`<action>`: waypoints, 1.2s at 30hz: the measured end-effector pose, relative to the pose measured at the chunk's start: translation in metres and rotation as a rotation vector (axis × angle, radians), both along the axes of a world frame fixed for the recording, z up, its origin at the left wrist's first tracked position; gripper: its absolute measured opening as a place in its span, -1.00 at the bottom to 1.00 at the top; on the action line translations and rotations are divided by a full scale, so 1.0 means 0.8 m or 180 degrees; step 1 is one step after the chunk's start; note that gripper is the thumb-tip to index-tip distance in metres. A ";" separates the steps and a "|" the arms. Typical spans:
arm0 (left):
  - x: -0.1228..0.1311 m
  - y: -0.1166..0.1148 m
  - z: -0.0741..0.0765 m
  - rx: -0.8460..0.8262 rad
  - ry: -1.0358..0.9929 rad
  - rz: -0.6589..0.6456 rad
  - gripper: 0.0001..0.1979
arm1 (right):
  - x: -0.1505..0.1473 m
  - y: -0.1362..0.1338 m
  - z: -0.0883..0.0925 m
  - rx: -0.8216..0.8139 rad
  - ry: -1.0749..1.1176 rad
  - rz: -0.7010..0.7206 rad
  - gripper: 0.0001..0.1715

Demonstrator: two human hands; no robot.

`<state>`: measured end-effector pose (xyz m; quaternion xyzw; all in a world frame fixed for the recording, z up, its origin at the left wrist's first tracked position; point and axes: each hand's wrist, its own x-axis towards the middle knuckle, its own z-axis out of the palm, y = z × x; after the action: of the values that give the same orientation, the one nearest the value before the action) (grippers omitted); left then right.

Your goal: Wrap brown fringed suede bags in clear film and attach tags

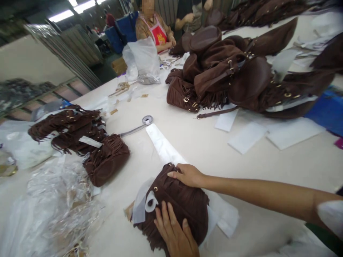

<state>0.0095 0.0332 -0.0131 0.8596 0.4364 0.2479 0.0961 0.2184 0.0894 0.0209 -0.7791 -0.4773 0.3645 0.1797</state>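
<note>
A dark brown fringed handbag lies on the table in front of me, with gold-coloured rings and a roll of white padding on it. My left hand rests flat on the bag's near side, fingers stretched out. At the bag's far edge, my right hand grips the brown material between thumb and fingers; part of those fingers is hidden. A long white strip passes under the bag and comes out on its right side. Grey-white wrapping covers the bag's left end.
More brown fringed bags lie to the left beside crumpled clear plastic bags. A large pile of brown bags stands at the back right, near white sheets. A coiled grey strap lies mid-table. Two people are across the table.
</note>
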 end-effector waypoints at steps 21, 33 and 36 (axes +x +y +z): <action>-0.008 -0.010 0.017 -0.0199 0.0469 -0.0361 -0.32 | 0.040 -0.103 0.057 0.1336 -0.0873 0.0866 -0.77; -0.017 -0.004 0.005 -0.0210 0.0205 -0.0459 -0.41 | 0.002 -0.176 -0.003 0.0783 -0.0237 0.0140 -0.78; -0.018 -0.003 0.004 -0.0212 0.0168 -0.0507 -0.41 | -0.007 -0.173 -0.006 0.0836 -0.0459 0.0101 -0.78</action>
<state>-0.0049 0.0307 -0.0099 0.8941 0.3771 0.2021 0.1325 0.2128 -0.0492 0.0160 -0.7654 -0.5448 0.2448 0.2396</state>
